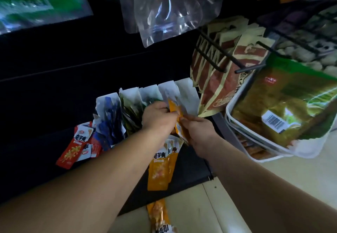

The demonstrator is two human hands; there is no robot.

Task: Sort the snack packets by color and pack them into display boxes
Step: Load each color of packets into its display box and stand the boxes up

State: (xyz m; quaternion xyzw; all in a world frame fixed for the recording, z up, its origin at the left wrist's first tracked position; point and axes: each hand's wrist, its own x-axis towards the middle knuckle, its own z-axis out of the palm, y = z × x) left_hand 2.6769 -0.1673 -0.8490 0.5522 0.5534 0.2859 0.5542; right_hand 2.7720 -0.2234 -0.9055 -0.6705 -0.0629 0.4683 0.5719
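Both forearms come in from the bottom and meet over the dark surface [191,174]; the left hand [156,118] and the right hand [198,134] are each pinching the same orange packet [179,129], left on the upper part, right on the lower end; could be more than one packet in that pinch, can't tell. It's held upright just in front of the display boxes [186,94], the row of white card slots at the back; its top is roughly at the slots on the right, which exact one I can't say. Blue packets [109,118] fill the leftmost slot and green packets [131,112] the next; the red packets [73,149] lie loose on the surface, unsorted.

What I'd worry about: the loose orange pile [160,167] sits under the wrists and hangs close to the surface edge; one stray packet [158,214] already lies on the floor, so a brush from either wrist could send more down. Those slot walls look thin and floppy too; push the packet in at an angle and it may fold a divider or slide in with the green ones. The wire rack [218,63] is close on the right, so an elbow swing could knock it.
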